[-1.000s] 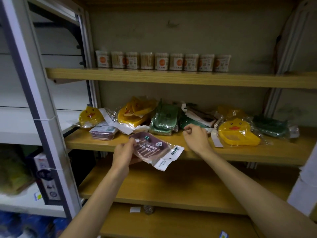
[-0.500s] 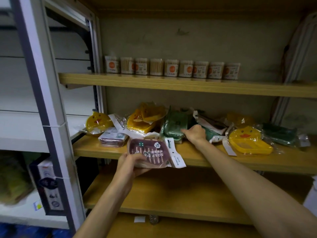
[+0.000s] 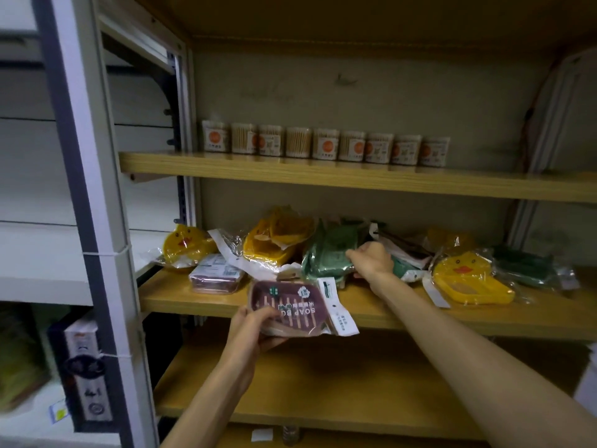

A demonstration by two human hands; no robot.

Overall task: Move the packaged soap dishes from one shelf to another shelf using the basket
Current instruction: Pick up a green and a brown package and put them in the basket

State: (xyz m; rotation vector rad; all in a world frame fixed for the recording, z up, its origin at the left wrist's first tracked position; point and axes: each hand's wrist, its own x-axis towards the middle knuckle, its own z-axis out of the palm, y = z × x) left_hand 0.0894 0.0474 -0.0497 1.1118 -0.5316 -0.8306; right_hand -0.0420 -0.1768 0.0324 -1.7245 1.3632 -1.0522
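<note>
My left hand [image 3: 250,328] grips a packaged purple soap dish [image 3: 290,307] marked "SOAP BOX", held just in front of the middle shelf [image 3: 484,321]. My right hand [image 3: 371,260] reaches onto that shelf and closes on a packaged green soap dish [image 3: 329,257]. More packaged soap dishes lie on the shelf: a yellow duck one [image 3: 468,279] at the right, a yellow pile [image 3: 274,240] left of centre, a duck one [image 3: 184,244] at the far left, a purple one [image 3: 214,276] and a dark green one [image 3: 523,263]. No basket is in view.
Several jars of toothpicks [image 3: 326,145] line the upper shelf [image 3: 323,176]. The lower shelf [image 3: 323,389] is bare wood. A grey metal upright [image 3: 97,253] stands at the left, with boxed goods [image 3: 84,367] behind it.
My right hand has moved from the shelf's front edge back onto the green package. My left hand has turned the purple package flatter. The camera has shifted closer and to the left.
</note>
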